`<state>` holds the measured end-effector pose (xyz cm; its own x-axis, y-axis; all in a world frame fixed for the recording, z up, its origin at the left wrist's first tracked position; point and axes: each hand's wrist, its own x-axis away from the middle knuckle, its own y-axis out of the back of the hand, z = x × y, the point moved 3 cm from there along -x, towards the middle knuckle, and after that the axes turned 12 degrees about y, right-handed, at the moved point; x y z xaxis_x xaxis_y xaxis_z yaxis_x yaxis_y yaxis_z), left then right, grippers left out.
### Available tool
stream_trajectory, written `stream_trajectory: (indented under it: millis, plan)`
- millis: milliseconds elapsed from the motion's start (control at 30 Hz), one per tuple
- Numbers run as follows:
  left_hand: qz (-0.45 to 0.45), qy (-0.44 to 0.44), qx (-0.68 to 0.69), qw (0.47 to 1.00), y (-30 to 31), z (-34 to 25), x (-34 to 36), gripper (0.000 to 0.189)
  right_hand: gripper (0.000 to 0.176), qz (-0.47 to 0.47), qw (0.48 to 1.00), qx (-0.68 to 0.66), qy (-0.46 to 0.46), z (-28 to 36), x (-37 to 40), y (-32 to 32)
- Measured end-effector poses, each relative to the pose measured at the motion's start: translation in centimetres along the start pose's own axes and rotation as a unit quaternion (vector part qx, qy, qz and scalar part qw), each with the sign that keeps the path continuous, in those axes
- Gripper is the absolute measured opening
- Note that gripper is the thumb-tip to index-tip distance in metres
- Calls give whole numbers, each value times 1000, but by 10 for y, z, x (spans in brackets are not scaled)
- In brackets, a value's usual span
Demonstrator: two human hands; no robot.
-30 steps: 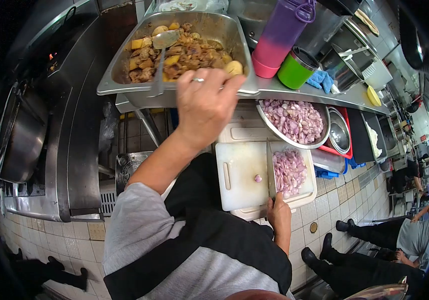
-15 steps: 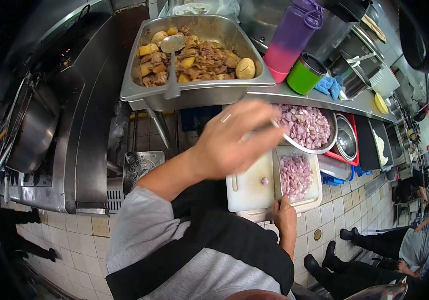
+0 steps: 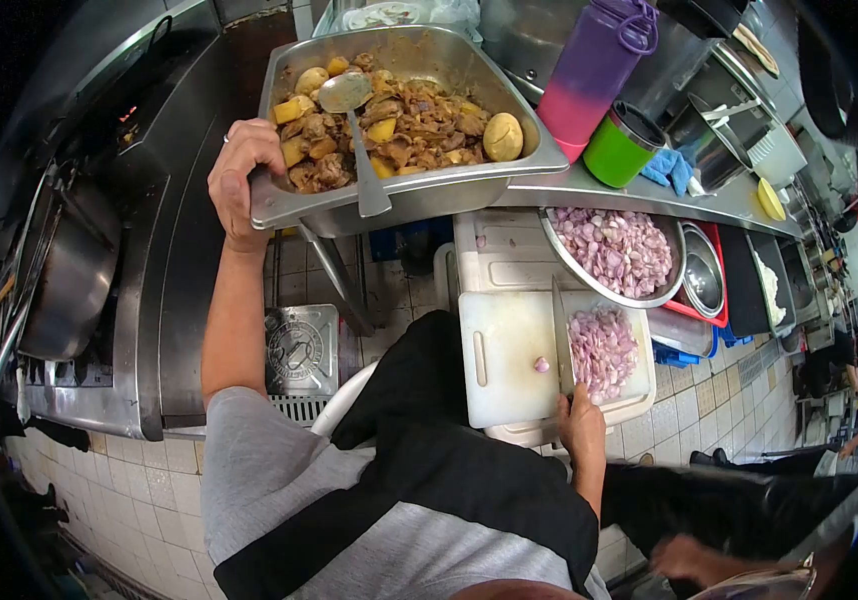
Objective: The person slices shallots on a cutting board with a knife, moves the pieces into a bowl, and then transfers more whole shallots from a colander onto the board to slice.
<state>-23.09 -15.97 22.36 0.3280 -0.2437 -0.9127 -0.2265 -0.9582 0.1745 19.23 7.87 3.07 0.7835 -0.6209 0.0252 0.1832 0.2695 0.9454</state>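
My left hand [image 3: 245, 180] is wrapped round the near left corner of a steel tray [image 3: 419, 190] of cooked meat, potato pieces and a whole egg, with a metal spoon [image 3: 362, 165] lying in it. Down at the cutting board [image 3: 509, 375], my right hand [image 3: 583, 425] grips the handle of a knife [image 3: 562, 340], its blade resting on the board. Chopped shallots [image 3: 604, 352] lie right of the blade, and one small piece [image 3: 542, 364] sits to its left. Beyond the board is a steel bowl [image 3: 613, 250] full of chopped shallots.
A purple and pink bottle [image 3: 594, 75] and a green cup [image 3: 623, 147] stand right of the tray. Empty steel bowls [image 3: 701, 275] sit in a red container. A stove with a large pot [image 3: 69, 285] is at left. Another person's hand [image 3: 694, 560] shows at lower right.
My left hand has moved from above the board to the tray's corner and taken hold of it. The tray sits slightly turned. Another person has come closer at lower right.
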Motion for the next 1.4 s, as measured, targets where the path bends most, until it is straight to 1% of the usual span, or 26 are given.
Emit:
stream_trajectory:
  millis: [33,67,100,167,200,233,300,333,400,433,500,633,733,900,967,1133,1233,1300,1333,1367,1400]
  plan:
    - [2,1,22,1000,-1,0,-1,64,22,0,1000,6,4,0,0,0]
    - [-15,2,-15,1000,-6,-5,1,67,22,-1,1000,7,0,1,0,0]
    - [-15,1,-12,1000,-10,-14,4,67,22,1,1000,0,-2,1,0,1]
    - [-29,1,-82,996,-18,-30,10,69,22,1,1000,-6,-7,3,-1,4]
    - [-39,-35,-48,997,-25,-38,11,70,23,5,1000,-8,-11,4,-1,5]
    - [-36,-35,-45,998,-31,-46,12,70,23,9,1000,-11,-16,4,-1,5]
    - [-26,-38,-147,988,-44,-63,14,66,23,12,1000,-14,-19,2,-2,4]
    - [-24,-39,-146,988,-52,-71,13,66,23,14,1000,-16,-17,2,-3,3]
    - [-4,-26,-269,963,-73,-83,11,56,23,13,1000,-18,-18,3,-4,5]
    - [-5,-27,-267,963,-82,-85,10,56,23,13,1000,-19,-19,4,-5,6]
    - [-12,-29,-308,951,-102,-82,6,44,23,11,999,-21,-24,6,-4,6]
    - [-8,-47,-299,953,-139,-79,-3,39,23,11,999,-21,-26,6,-3,6]
    - [-27,-52,-323,945,-161,-71,-10,29,22,14,999,-22,-30,7,-4,6]
    - [-36,-46,-329,943,-186,-57,-17,29,22,1,999,-20,-25,7,-3,5]
    - [-55,-49,-337,939,-193,-54,-17,28,22,0,1000,-20,-22,6,-3,4]
    - [-29,-34,-351,935,-193,-56,-17,28,23,-9,1000,-16,-20,9,-2,6]
    - [-7,-34,-298,954,-190,-62,-13,26,23,-18,1000,4,-21,7,-2,2]
    - [-71,-63,-130,987,-189,-75,-1,29,23,-45,999,-7,-7,3,-1,-4]
    - [-29,-28,-79,996,-189,-86,14,32,23,-55,998,-10,1,2,0,-6]
    - [26,-11,-28,999,-195,-92,30,26,23,-68,998,-12,7,3,1,-5]
    - [116,38,22,992,-205,-95,52,23,23,-59,998,-15,-12,3,0,-6]
